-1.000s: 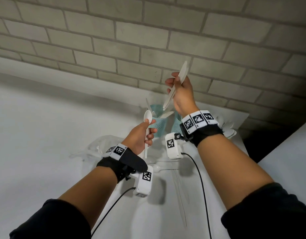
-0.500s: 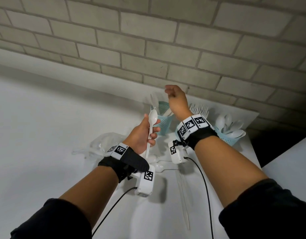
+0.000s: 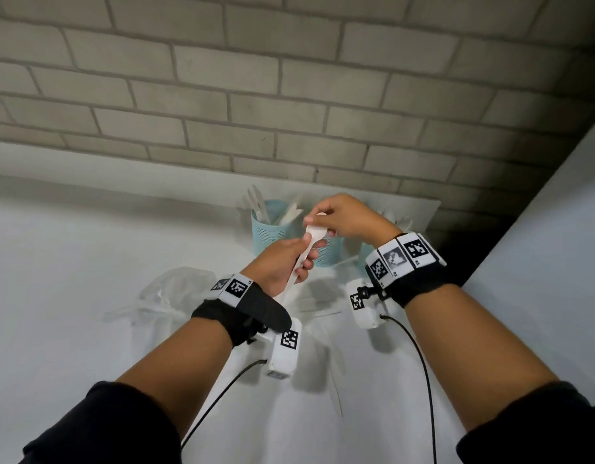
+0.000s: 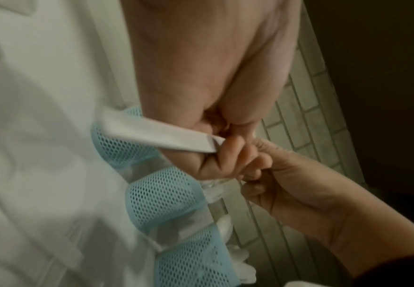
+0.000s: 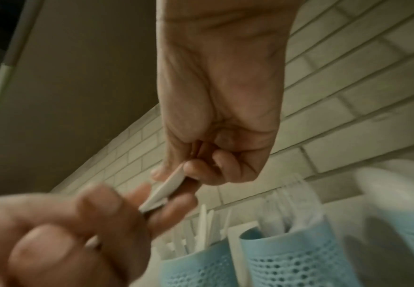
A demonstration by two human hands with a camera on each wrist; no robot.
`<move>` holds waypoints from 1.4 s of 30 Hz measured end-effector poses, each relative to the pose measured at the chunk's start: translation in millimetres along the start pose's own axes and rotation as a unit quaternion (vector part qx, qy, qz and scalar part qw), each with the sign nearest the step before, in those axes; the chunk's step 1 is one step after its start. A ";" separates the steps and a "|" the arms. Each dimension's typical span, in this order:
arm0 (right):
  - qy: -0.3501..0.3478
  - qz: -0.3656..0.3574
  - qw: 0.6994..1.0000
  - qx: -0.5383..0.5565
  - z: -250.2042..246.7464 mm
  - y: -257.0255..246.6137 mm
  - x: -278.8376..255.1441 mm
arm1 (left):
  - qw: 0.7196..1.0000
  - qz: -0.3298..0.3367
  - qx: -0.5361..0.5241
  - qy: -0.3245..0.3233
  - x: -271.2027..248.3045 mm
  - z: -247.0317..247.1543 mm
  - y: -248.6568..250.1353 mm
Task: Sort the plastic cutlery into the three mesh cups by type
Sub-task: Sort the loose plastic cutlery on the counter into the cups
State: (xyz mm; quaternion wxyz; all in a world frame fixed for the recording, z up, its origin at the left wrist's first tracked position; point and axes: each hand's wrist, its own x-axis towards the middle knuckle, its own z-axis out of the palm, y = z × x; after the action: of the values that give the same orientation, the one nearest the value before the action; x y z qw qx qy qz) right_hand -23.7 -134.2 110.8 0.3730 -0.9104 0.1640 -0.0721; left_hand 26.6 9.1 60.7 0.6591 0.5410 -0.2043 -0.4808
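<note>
From the head cam, you've got both hands up over the white table [image 3: 71,296], meeting on one white plastic spoon [image 3: 311,241]. Your left hand [image 3: 282,266] has its fingers wrapped round the handle, and your right hand [image 3: 348,217] is curled over the bowl end, pinching it from above. Right behind them stands the left mesh cup [image 3: 267,231], light blue, with white cutlery sticking out, hard to say which type from here. The middle mesh cup [image 3: 329,252] is mostly hidden by your hands, and only a sliver of the third one shows beside your right wristband. A crumpled clear plastic bag [image 3: 170,293] lies left of your left wrist, and a few more white pieces lie flat on the table between your forearms. Brick wall [image 3: 289,95] behind it all. On the left wrist cam, your left hand [image 4: 210,97] has its fingers folded over the spoon handle [image 4: 157,136], and your right hand [image 4: 294,186] comes in from the lower right, fingertips touching yours; three blue mesh cups line the edge, pretty blurry. On the right wrist cam, your right hand [image 5: 220,116] clearly pinches the spoon bowl [image 5: 166,189] between thumb and fingers, your left hand [image 5: 66,233] is a blurry blob still gripping below, and two cups sit underneath, one [image 5: 196,264] holding upright white handles.
</note>
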 end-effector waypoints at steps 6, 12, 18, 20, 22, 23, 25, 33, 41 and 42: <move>0.241 0.134 0.957 0.086 -52.8 34.8 -38.3 | 0.998 -0.012 0.055 -0.014 1.8 24.0 -14.2; 0.460 0.097 0.882 0.002 -95.1 38.9 -69.5 | 0.967 -0.034 0.249 0.045 2.6 20.9 -21.6; 0.469 0.092 0.873 -0.092 -70.2 55.4 -67.6 | 0.805 -0.054 0.583 0.093 4.8 -11.5 -36.8; 0.402 0.128 0.900 -0.105 -55.2 67.3 -62.7 | 0.755 -0.071 0.644 0.097 -2.3 -15.3 -37.5; 0.319 0.169 0.928 -0.090 -43.2 78.9 -57.9 | 0.714 -0.080 0.691 0.078 -9.1 -18.5 -37.8; 0.293 0.188 0.935 -0.073 -38.8 81.0 -57.7 | 0.697 -0.085 0.709 0.070 -11.0 -20.3 -38.9; 0.280 0.201 0.929 -0.138 -34.0 77.9 -58.3 | 0.667 -0.095 0.737 0.061 -13.5 -24.8 -41.6; -0.022 0.130 0.950 -0.284 27.9 19.5 -76.4 | 0.647 -0.108 0.753 0.060 -18.8 -24.8 -54.4; -0.177 0.208 0.921 -0.278 99.2 31.8 -107.7 | 0.631 -0.087 0.768 0.064 -28.9 -28.3 -52.3; -0.169 0.212 0.922 -0.278 100.4 32.0 -107.5 | 0.637 -0.087 0.763 0.062 -29.4 -30.0 -52.2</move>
State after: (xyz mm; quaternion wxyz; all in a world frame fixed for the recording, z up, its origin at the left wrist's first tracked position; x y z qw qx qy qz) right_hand -106.6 -51.9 15.8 0.1341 -0.9201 0.3007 0.2121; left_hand 15.4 52.3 10.6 -0.0223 0.8952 -0.4094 -0.1745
